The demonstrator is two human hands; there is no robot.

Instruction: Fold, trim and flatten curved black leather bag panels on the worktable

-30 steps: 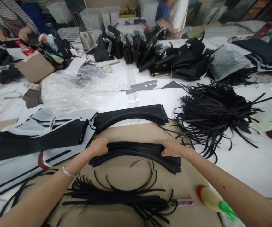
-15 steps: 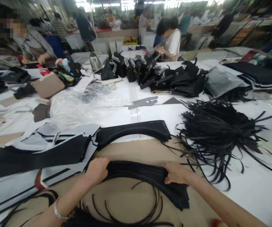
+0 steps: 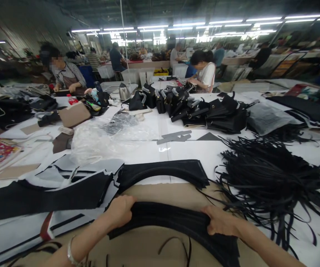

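A curved stack of black leather-like pieces (image 3: 165, 217) lies across the brown board (image 3: 146, 243) in front of me. My left hand (image 3: 121, 212) is closed on its left part, fingers wrapped over the upper edge. Toward its right end, my right hand (image 3: 221, 221) grips the same stack, thumb on the near side. A second curved black stack (image 3: 162, 170) rests just beyond, apart from both hands. To the left lies a wide black panel (image 3: 51, 198) over white sheets. Thin black strips (image 3: 173, 241) curl on the board below the held stack.
A large heap of black strips (image 3: 268, 170) spreads at the right. Clear plastic (image 3: 101, 141) lies left of centre, grey strips (image 3: 175, 137) beside it. Black bags (image 3: 218, 111) stand farther back near a metal kettle (image 3: 124, 92). Co-workers (image 3: 204, 72) sit across the table.
The view has tilted up, so the table sits lower in the picture. Both hands keep hold of the curved black stack, which shows lower and farther right.
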